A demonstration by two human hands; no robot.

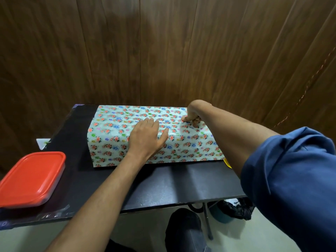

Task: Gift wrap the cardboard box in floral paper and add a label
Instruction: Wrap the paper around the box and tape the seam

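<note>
**Head view: both hands on the wrapped box at the far side of the table**

Head view: the long box covered in pale floral wrapping paper (154,135) lies across the far part of the black rectangular tabletop (163,186), its far edge close to the brown wood-panelled wall (163,51). The left hand (147,139) lies flat on the box top, fingers straight and spread, pressing the paper near the front top edge. The right hand (192,115) is beyond and to the right of it, at the box's far right corner, fingers curled down and pinching or pressing the paper there; what exactly it grips cannot be told. The right forearm crosses above the box's right end, its blue sleeve (291,179) rolled up past the elbow.

Well to the left of the left forearm, a clear plastic container with a red lid (31,178) sits at the near left table edge. Behind it a white scrap of paper (42,142) pokes past the left edge. Under the right forearm a small yellow object (228,163) shows at the box's near right corner. Between the forearms, nearer than the box, the tabletop is bare up to its front edge.
</note>
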